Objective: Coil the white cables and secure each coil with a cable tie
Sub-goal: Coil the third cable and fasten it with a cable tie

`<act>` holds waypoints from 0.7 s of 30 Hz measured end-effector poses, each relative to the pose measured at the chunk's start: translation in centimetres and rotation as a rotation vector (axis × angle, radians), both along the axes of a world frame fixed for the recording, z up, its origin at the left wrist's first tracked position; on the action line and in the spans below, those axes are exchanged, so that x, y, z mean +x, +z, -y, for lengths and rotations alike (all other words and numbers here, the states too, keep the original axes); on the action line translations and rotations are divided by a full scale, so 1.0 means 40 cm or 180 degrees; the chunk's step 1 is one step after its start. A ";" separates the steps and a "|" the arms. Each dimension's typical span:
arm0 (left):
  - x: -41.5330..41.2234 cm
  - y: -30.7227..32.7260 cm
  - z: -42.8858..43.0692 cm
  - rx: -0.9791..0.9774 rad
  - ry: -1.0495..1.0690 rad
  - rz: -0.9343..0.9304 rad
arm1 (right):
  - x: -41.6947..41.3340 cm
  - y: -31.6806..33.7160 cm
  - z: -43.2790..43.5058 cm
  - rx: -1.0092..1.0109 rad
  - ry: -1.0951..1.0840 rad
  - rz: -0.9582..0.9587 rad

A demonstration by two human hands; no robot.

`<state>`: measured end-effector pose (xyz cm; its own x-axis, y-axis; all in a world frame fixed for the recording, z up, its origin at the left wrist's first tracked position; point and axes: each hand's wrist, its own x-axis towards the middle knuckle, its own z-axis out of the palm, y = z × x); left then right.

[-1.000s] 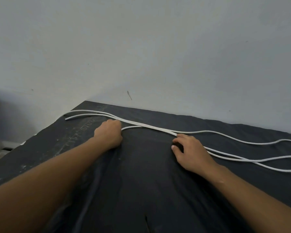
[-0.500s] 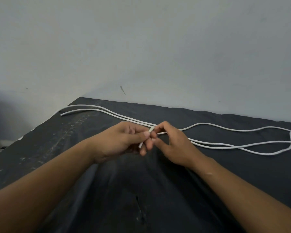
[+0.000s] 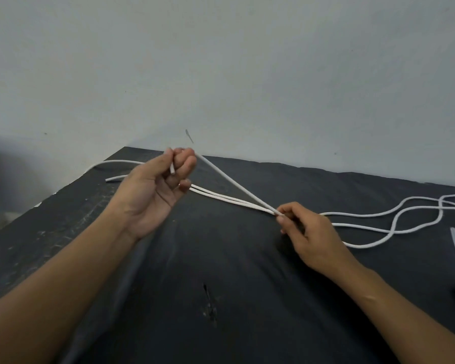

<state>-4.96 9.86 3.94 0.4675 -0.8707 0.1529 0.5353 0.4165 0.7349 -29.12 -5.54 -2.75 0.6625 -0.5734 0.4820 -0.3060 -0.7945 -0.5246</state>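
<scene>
Apart now after meeting a moment ago, our left grip pinches the white cable by its end, raised; our right grip pinches it low over the counter.

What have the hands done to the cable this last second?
Both rose from the table. The left hand gripped a cable near its end and lifted it; the right hand pinched that cable and slid rightward, stretching it. The other cables still lie there.
</scene>
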 end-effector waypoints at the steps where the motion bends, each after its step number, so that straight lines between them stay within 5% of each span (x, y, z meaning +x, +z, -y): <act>1: -0.004 -0.017 -0.002 0.0050 -0.0009 0.0023 | -0.007 -0.002 -0.001 -0.0119 -0.0004 0.0014; 5: -0.035 -0.083 -0.011 0.0241 0.0100 0.0303 | -0.009 -0.010 -0.033 -0.0478 0.0418 -0.0385; 8: -0.077 -0.119 -0.010 0.0484 0.0426 0.1409 | 0.003 -0.003 -0.074 -0.0636 0.0790 -0.0574; 15: -0.148 -0.121 -0.031 0.0461 0.0003 0.3295 | 0.024 0.023 -0.130 -0.0479 0.0930 0.0359; 18: -0.150 -0.118 -0.036 0.0465 -0.0573 0.3000 | 0.027 0.030 -0.128 -0.0427 0.0672 0.0769; 21: -0.149 -0.125 -0.036 0.0470 -0.1245 0.1956 | 0.026 0.033 -0.124 -0.0176 0.0496 0.0973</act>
<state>-10.93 11.32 -1.06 -0.0131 -0.9877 0.1555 0.0985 0.1535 0.9832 -28.08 -0.59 -1.42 0.5601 -0.4443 0.6992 -0.0142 -0.8491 -0.5281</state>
